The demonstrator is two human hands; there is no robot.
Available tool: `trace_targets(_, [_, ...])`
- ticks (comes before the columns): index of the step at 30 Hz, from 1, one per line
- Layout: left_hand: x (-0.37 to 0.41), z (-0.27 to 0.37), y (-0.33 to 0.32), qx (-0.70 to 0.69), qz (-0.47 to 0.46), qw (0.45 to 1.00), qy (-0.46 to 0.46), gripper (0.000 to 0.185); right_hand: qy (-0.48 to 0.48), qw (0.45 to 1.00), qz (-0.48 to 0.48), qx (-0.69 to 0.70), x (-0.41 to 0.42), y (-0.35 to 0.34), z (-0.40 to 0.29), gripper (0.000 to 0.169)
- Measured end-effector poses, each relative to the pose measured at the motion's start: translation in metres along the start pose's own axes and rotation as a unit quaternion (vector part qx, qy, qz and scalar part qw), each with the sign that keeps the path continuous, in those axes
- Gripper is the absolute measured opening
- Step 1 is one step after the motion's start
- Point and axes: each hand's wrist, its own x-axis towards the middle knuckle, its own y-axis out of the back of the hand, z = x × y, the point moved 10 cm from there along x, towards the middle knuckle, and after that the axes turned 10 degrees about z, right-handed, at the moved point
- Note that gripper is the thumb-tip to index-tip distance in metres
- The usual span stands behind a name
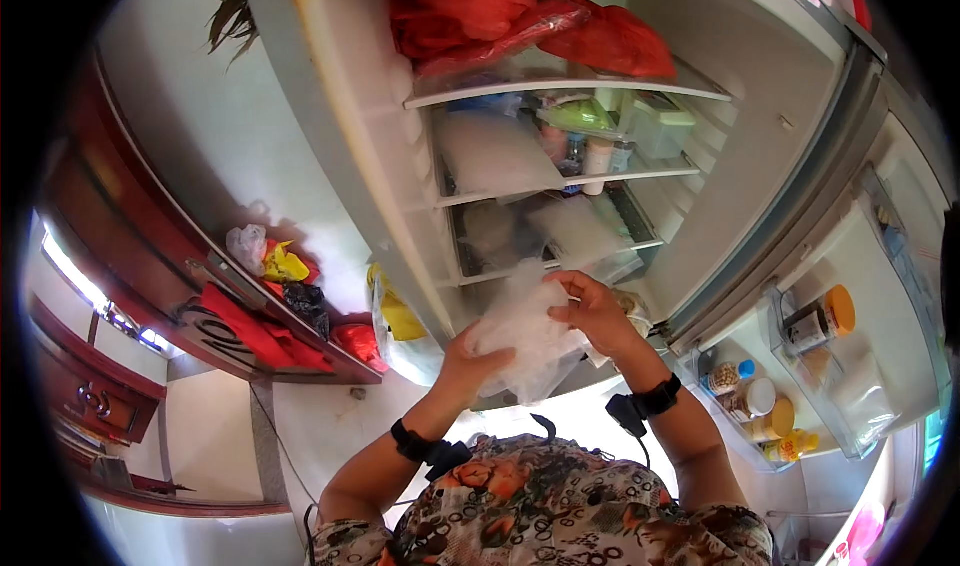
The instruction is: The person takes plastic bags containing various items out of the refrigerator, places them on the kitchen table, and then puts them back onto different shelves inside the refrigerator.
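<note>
Between my hands is a crumpled translucent plastic bag (529, 333), held in front of the lower part of an open refrigerator. My left hand (476, 363) grips its left side, the thumb lying across the plastic. My right hand (592, 312) pinches its upper right part between thumb and fingers. Whether the bag has anything inside, I cannot tell. Beyond it, a whitish filled plastic bag (581, 228) lies on a lower shelf, and a larger one (495, 153) rests on the shelf above. Red plastic bags (480, 10) fill the top shelf.
At right the open refrigerator door (885, 266) holds jars with coloured lids (840, 311) in its racks. A lidded plastic container (660, 123) and bottles stand on a middle shelf. Left of the refrigerator, plastic bags (285, 262) lie along a dark red wooden furniture edge (150, 191).
</note>
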Motion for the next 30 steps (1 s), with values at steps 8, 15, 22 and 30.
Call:
trace_targets(8, [-0.034, 0.017, 0.053, 0.070, 0.070, 0.995, -0.005, 0.049, 0.207, 0.960, 0.088, -0.168, 0.050, -0.016, -0.044, 0.030])
trace_targets(15, [-0.043, 0.029, 0.068, 0.095, 0.052, 0.994, -0.014, 0.048, 0.450, 0.681, 0.108, -0.568, 0.054, -0.109, -0.153, 0.077])
trace_targets(22, [-0.039, 0.031, 0.078, 0.103, 0.031, 0.994, -0.012, 0.047, 0.415, 0.663, 0.128, -0.610, 0.094, -0.079, -0.132, 0.076])
trace_targets(30, [-0.028, 0.026, 0.059, 0.113, 0.005, 0.994, -0.007, 0.048, 0.496, 0.696, 0.117, -0.506, 0.071, -0.068, -0.164, 0.047])
